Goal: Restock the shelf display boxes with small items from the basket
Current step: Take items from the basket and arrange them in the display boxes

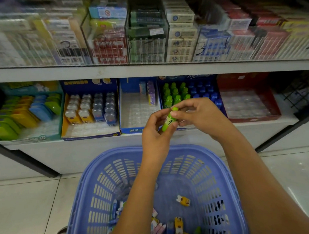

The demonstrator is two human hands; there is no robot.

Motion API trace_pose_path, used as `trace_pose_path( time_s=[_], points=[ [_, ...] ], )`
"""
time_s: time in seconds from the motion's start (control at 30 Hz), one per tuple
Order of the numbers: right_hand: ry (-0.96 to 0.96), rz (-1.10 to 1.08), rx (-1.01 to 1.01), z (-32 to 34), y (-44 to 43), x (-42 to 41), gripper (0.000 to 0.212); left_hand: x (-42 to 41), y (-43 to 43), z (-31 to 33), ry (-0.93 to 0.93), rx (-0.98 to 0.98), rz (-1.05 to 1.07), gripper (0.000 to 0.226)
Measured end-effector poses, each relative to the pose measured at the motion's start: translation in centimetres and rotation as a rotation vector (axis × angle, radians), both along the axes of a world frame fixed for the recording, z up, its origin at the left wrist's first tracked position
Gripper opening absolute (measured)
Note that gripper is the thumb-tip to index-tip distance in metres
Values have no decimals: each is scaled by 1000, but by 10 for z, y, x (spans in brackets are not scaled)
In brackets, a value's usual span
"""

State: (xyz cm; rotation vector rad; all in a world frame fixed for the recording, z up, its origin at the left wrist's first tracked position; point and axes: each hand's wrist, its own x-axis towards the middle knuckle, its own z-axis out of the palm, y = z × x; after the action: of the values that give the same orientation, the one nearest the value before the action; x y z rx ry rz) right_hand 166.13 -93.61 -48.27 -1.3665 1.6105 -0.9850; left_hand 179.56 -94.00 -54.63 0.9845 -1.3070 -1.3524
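Observation:
A small green bottle (169,120) with a white label is held in front of the lower shelf, above the blue plastic basket (98,177). My left hand (155,133) grips its lower body. My right hand (199,114) pinches its cap end. Several small items (178,224) lie at the basket's bottom, among them a yellow animal-shaped one (183,200). Behind my hands a display box (186,93) holds rows of green and blue bottles. To its left stands a blue box (137,108) with mostly bare clear tray slots.
The lower shelf also carries a box of yellow and blue animal items (91,110), a teal box of flat tins (26,111) and a red box (246,103) with a clear tray. Acrylic cases of packets (146,37) fill the upper shelf. A tiled floor (15,207) surrounds the basket.

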Motion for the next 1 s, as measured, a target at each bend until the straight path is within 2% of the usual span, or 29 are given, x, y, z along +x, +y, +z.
trace_pose_path(
  time_s=[0.07, 0.23, 0.33, 0.7, 0.87, 0.93, 1.0],
  points=[
    [74, -54, -42, -1, -6, -3, 19, -1, 0, -3, -49, -12, 29, 38],
    [389, -209, -191, -17, -31, -14, 30, -7, 7, -21, -663, -286, -29, 49],
    [454, -177, -209, -33, -42, -12, 33, -11, 15, -31, -813, -323, -70, 51],
    [588, -39, -100, -43, -54, -9, 40, -7, 12, -40, -869, -398, -104, 51],
    [672, 40, 92, -33, -59, -5, 48, 0, 12, -35, -841, -415, -130, 48],
    [664, 8, 33, -26, -50, -4, 48, 6, 17, -33, -754, -448, -86, 41],
    [627, -75, -39, -22, -33, -5, 38, 13, 19, -41, -697, -476, -41, 27]
  ],
)
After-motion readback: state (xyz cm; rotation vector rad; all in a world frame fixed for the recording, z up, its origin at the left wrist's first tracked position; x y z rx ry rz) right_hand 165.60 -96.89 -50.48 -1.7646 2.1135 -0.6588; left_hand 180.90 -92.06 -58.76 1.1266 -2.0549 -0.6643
